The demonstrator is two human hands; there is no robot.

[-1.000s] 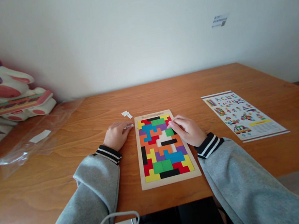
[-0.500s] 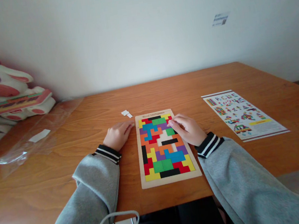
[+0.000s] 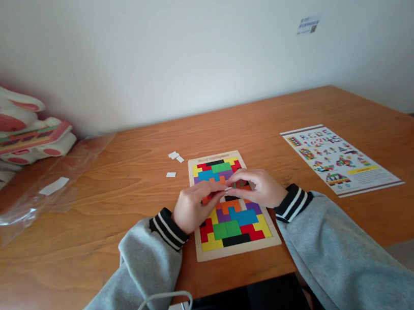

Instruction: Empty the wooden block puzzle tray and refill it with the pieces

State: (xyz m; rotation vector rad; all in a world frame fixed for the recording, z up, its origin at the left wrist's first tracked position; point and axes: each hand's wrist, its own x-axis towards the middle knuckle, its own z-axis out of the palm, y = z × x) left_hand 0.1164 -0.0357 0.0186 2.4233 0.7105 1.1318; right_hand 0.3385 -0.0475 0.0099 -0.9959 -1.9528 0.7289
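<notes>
Left hand (image 3: 194, 205) and right hand (image 3: 263, 186) are meeting fingertip to fingertip over the middle of a light wooden tray puzzle (image 3: 239, 249) full of bright block-shaped pieces, which sits near the front edge of a brown wood-grain table (image 3: 121, 203). Right thumb and fingers look pinched on a small, thin whitish piece (image 3: 228, 189), though it's too tiny to make out properly. Left fingertips are right up against that same spot, bent in close, but honestly I can't tell if they're gripping it too. Both hands cover a good chunk of the tray's middle. Nearer the table's front edge you can see a long black bar (image 3: 236, 240), two green squares side by side (image 3: 227, 229) and some blue pieces (image 3: 244, 216). Just past the left hand there's one small white rectangular card (image 3: 171, 175), with a couple more white cards (image 3: 177, 157) bunched together a bit further back. Off to the right lies a white sheet printed with colourful block designs (image 3: 342, 169). Way over left is a clear plastic bag (image 3: 80, 160) with a white slip (image 3: 54, 186) in or on it, plus a pink-and-white cow toy with a keyboard (image 3: 22, 142) behind that.
</notes>
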